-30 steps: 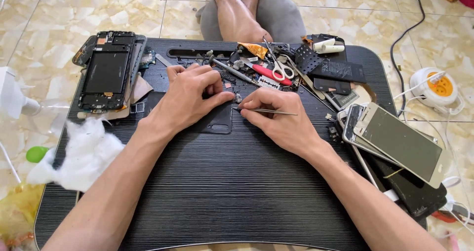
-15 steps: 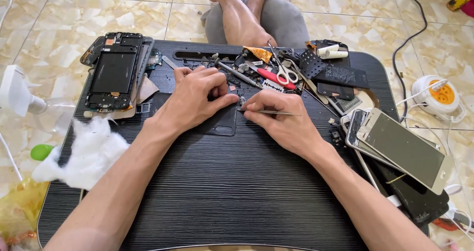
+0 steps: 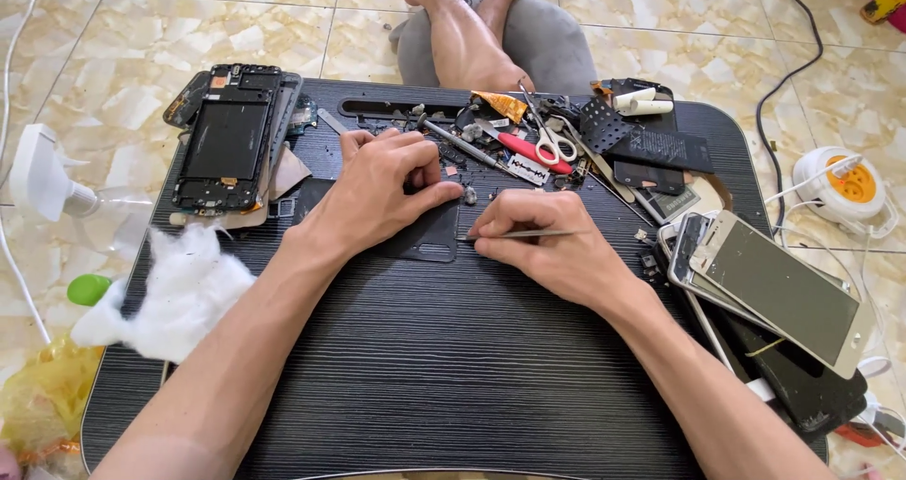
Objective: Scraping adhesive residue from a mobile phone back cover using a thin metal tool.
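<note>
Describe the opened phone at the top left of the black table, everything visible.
The opened phone lies flat near the far left corner of the black table, long side running away from the camera. Its back is off: a black frame surrounds a large dark rectangular bay, with small components and metal bits at both ends. It rests on a stack of other flat parts and a tan sheet. No hand touches it; the left hand is to its right.

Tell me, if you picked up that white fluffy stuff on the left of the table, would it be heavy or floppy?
The white fluffy wad looks like cotton wool, so it is probably very light and floppy. Its wispy, ragged edges suggest it would squash easily and might pull apart. It seems unlikely to roll.
</note>
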